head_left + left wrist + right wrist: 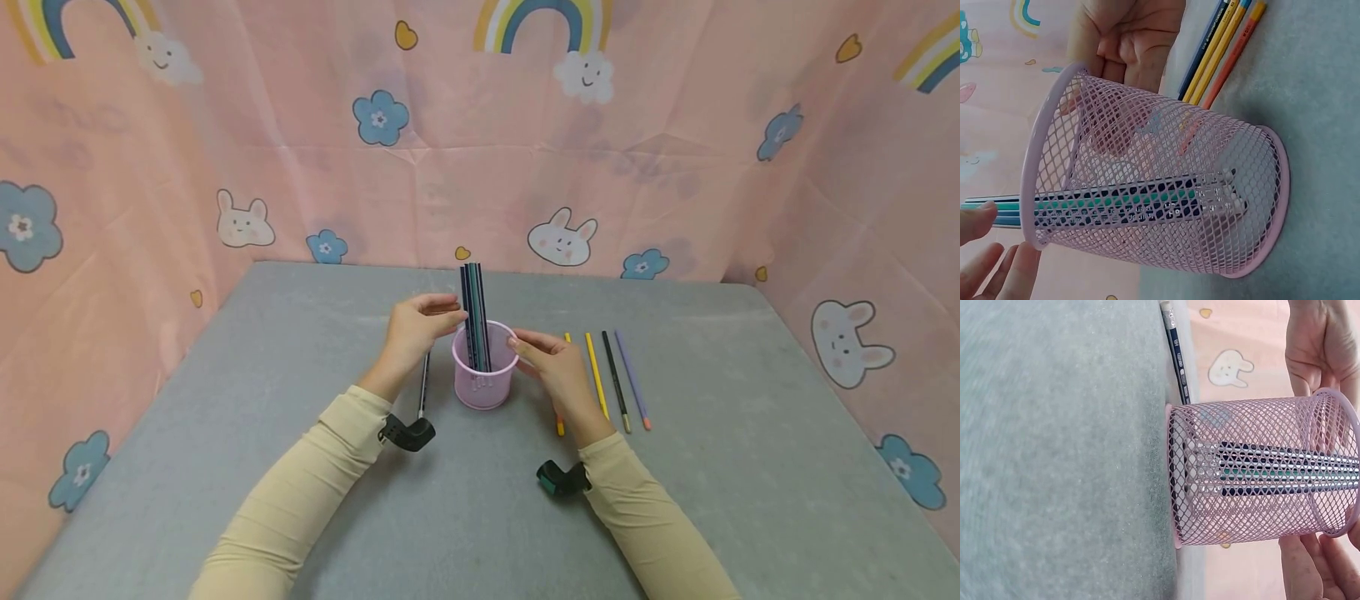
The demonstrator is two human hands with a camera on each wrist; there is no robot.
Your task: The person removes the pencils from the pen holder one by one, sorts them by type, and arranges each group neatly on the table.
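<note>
- Cylindrical lilac cup of open metal-like mesh, smooth rounded rim (483, 392): upright on the table, between the hands.
- Bundle of slender navy and green striped pencils with white erasers (1116, 203): leaning in the cup, eraser ends down.
- Left hand (422, 323): loosely extended, unclenched, beside the rim; thumb tip at the pencils.
- Right hand (551, 367): grasping the cup's rim between thumb and fingers.
- Single navy pencil, silvery ferrule (1176, 353): lying left of the cup.
- Straight wooden-type pencils in orange (559, 423), yellow (597, 375), black (617, 381) and lavender (633, 381): side by side, right; orange partly hidden.
- Matte, mottled grey table (712, 500).
- Creased pink printed cloth (465, 183): behind.
</note>
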